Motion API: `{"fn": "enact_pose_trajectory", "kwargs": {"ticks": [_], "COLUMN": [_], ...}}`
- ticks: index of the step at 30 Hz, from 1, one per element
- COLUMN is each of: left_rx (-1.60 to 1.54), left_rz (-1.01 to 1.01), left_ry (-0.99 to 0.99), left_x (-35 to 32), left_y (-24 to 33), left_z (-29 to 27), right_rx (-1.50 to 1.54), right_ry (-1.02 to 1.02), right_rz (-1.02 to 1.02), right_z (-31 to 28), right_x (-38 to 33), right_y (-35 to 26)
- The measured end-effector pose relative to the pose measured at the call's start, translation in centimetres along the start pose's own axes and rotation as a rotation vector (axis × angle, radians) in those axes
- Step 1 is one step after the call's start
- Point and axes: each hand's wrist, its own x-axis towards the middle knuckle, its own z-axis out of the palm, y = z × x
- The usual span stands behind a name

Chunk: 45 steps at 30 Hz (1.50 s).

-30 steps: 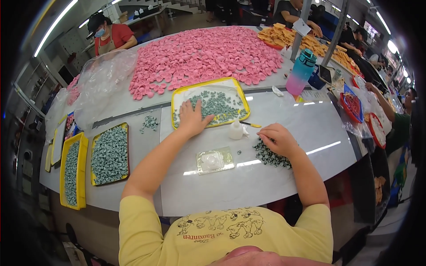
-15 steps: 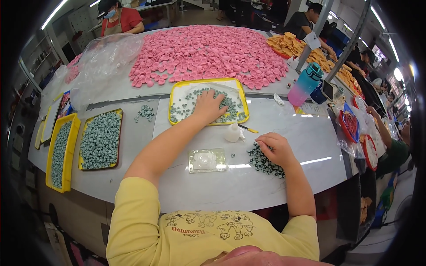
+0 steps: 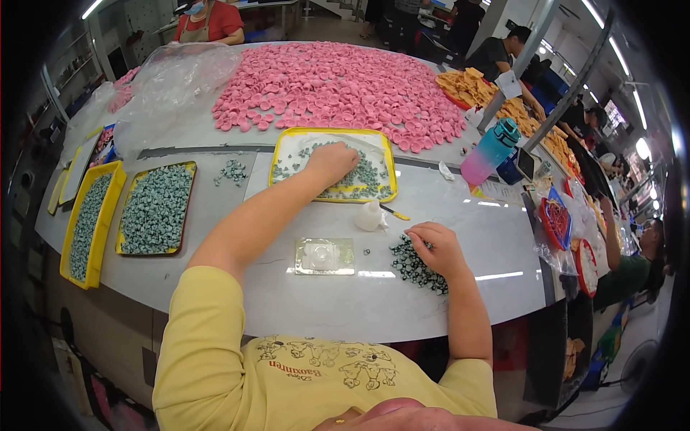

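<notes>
My left hand (image 3: pixel 332 162) reaches into a yellow tray (image 3: pixel 287 144) of small grey-green pieces and lies palm down on them. My right hand (image 3: pixel 435 248) rests with curled fingers on a small pile of the same grey-green pieces (image 3: pixel 411 263) on the white table. Whether either hand grips a piece is hidden. A clear square fixture plate (image 3: pixel 325 256) lies between my arms. A small white bottle (image 3: pixel 371 215) stands just beyond it.
Two more yellow trays of grey-green pieces (image 3: pixel 154 208) sit at the left. A large heap of pink pieces (image 3: pixel 338 86) covers the far table, beside a clear plastic bag (image 3: pixel 172 79). A pink-and-teal water bottle (image 3: pixel 489 151) stands at the right. Other people work around the table.
My left hand has stayed in the yellow tray, shifting slightly right over the pieces. My right hand stays on the small pile. My head has moved closer to the table.
</notes>
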Motion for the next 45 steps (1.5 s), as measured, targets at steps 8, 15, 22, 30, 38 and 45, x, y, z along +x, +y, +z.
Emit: {"fn": "enact_pose_trajectory", "kwargs": {"ticks": [8,15,22,30,38,45], "left_rx": [-0.437,-1.196,-1.479,-1.390,-1.682,-1.920], "left_rz": [-0.448,-0.892,-1.026,-0.998,-1.128,-1.066], "left_ry": [-0.022,-0.018,0.154,0.052,0.191,0.029], "left_x": [3.0,3.5,4.5,5.0,7.0,4.6], "left_y": [-1.0,-0.7,0.8,-1.7,-2.9,-4.0], "left_z": [-1.2,-1.3,-1.8,-1.5,-4.1,-6.6], "right_rx": [0.028,0.012,0.009,0.014,-0.001,0.001], "right_ry": [0.000,-0.024,-0.049,-0.076,-0.097,-0.122], "right_rz": [0.035,0.024,0.054,0.105,0.118,0.106], "right_z": [-0.9,-1.6,-1.9,-1.8,-1.5,-0.9], "right_x": [-0.8,-1.4,-1.7,-1.4,-0.9,-0.8], "right_y": [-0.3,-0.2,-0.2,-0.2,-0.2,-0.4]}}
